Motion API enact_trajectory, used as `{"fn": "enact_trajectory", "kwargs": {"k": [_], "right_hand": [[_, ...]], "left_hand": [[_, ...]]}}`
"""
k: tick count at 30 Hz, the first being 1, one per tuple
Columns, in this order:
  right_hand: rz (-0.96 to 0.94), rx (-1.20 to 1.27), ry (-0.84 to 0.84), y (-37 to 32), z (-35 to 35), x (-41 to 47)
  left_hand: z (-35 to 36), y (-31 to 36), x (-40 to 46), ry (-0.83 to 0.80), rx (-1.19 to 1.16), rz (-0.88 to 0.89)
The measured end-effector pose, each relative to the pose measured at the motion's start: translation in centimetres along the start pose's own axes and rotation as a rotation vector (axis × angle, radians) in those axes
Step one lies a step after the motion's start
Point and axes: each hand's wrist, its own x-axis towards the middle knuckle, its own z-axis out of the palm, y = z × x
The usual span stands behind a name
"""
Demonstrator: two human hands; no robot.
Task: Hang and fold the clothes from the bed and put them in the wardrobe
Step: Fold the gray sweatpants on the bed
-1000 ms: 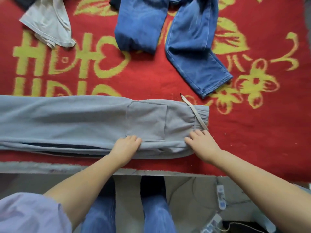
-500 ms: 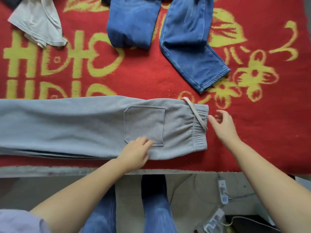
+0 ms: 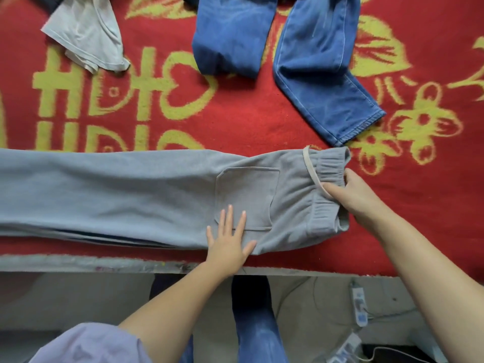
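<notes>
1. A large yellow Chinese character, the double-happiness sign 囍, is woven into the red blanket [image 3: 256, 121]; its lower part is covered by the grey trousers [image 3: 117, 195]
2. No letters, brand names or numbers can be read on the clothes or on the power strip [image 3: 359, 307]

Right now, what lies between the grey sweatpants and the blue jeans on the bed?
In the head view, only a strip of bare red blanket with yellow patterns separates the grey sweatpants from the blue jeans; no other clothing lies there.
</notes>
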Motion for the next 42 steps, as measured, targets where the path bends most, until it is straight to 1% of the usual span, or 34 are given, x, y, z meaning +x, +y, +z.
{"fn": "enact_trajectory", "kwargs": {"k": [2,3,4,6,7,8,9,10,11,12,14,15,16,17,18,20,21,22,23,24,25,26,28,29,31,34,35,36,37,38,39,40,41,42], "right_hand": [[-0.122,-0.024,-0.010,-4.2,2.4,-1.9],[-0.169,-0.049,-0.030,-6.3,4.3,-2.9],[-0.202,-0.091,-0.053,-8.1,6.6,-3.6],[-0.249,-0.205,-0.098,-10.7,11.8,-4.0],[-0.258,-0.258,-0.110,-11.5,14.8,-4.0],[-0.249,-0.310,-0.110,-11.9,17.9,-3.8],[-0.219,-0.363,-0.101,-11.9,20.9,-3.5],[-0.184,-0.426,-0.095,-11.8,23.8,-3.2],[-0.146,-0.478,-0.120,-11.3,26.4,-2.8],[-0.101,-0.489,-0.187,-10.7,28.6,-2.5],[-0.003,-0.404,-0.360,-9.6,31.3,-2.3],[0.007,-0.351,-0.401,-9.2,31.6,-2.4],[-0.030,-0.321,-0.389,-8.8,31.4,-2.6],[-0.098,-0.297,-0.325,-8.4,30.5,-2.9],[-0.173,-0.281,-0.215,-7.9,29.2,-3.1],[-0.270,-0.265,0.069,-6.5,25.6,-3.4],[-0.279,-0.272,0.205,-5.7,23.5,-3.3],[-0.246,-0.287,0.304,-4.8,21.4,-2.9],[-0.177,-0.303,0.355,-3.9,19.8,-2.3],[-0.075,-0.304,0.345,-3.2,18.6,-1.6],[0.033,-0.273,0.294,-2.6,18.0,-0.8],[0.118,-0.223,0.230,-2.1,17.8,-0.1],[0.167,-0.174,0.138,-1.7,18.6,0.7],[0.148,-0.172,0.115,-1.6,19.3,0.9],[0.123,-0.136,0.080,-1.4,20.7,1.3],[0.166,-0.007,0.027,-1.3,21.8,1.8],[0.189,0.072,0.007,-1.4,21.8,1.8],[0.214,0.145,-0.016,-1.5,21.7,1.8],[0.244,0.196,-0.042,-1.6,21.5,1.8],[0.288,0.236,-0.071,-1.7,21.2,1.6],[0.337,0.261,-0.093,-1.7,21.0,1.6],[0.365,0.285,-0.108,-1.8,20.7,1.5],[0.366,0.314,-0.123,-2.0,20.5,1.5],[0.346,0.346,-0.149,-2.3,20.3,1.3]], "left_hand": [[-0.3,-1.8,-1.2,0.003,-0.182,0.007],[-0.9,-2.3,-1.4,0.010,-0.374,-0.002],[-1.9,-2.5,-1.6,0.028,-0.652,-0.044],[-5.0,-3.0,-1.7,0.027,-1.307,-0.248],[-6.3,-4.1,-1.6,-0.001,-1.546,-0.314],[-7.4,-5.7,-1.5,-0.022,-1.714,-0.336],[-8.5,-7.7,-1.6,-0.024,-1.813,-0.322],[-9.3,-10.0,-1.6,0.005,-1.860,-0.280],[-10.3,-12.1,-1.6,0.028,-1.868,-0.235],[-11.2,-14.0,-1.5,0.036,-1.839,-0.216],[-12.6,-16.6,-0.9,0.028,-1.661,-0.248],[-13.1,-17.2,-0.6,0.008,-1.538,-0.272],[-13.3,-17.5,-0.2,-0.019,-1.425,-0.281],[-13.2,-17.5,0.3,-0.021,-1.341,-0.275],[-13.0,-17.2,0.6,0.001,-1.286,-0.247],[-12.4,-15.8,1.0,0.054,-1.171,-0.165],[-12.0,-14.8,1.1,0.080,-1.090,-0.145],[-11.8,-13.7,1.2,0.126,-1.000,-0.160],[-11.5,-12.8,1.4,0.194,-0.908,-0.201],[-11.4,-12.1,1.6,0.269,-0.839,-0.244],[-11.5,-11.6,1.8,0.344,-0.824,-0.261],[-11.7,-11.5,1.9,0.425,-0.865,-0.244],[-12.7,-12.2,2.0,0.543,-0.950,-0.155],[-13.2,-13.1,2.0,0.577,-0.929,-0.121],[-14.0,-15.4,2.7,0.549,-0.833,-0.141],[-13.8,-17.9,3.7,0.334,-0.721,-0.324],[-13.7,-17.8,3.7,0.319,-0.694,-0.367],[-13.7,-17.3,3.2,0.361,-0.638,-0.397],[-13.6,-16.6,2.7,0.479,-0.535,-0.395],[-13.3,-16.0,2.1,0.599,-0.402,-0.338],[-12.8,-15.4,1.5,0.661,-0.296,-0.243],[-12.3,-14.9,1.0,0.636,-0.227,-0.142],[-11.8,-14.6,0.8,0.541,-0.263,-0.070],[-11.2,-14.6,0.9,0.399,-0.359,-0.064]]}}
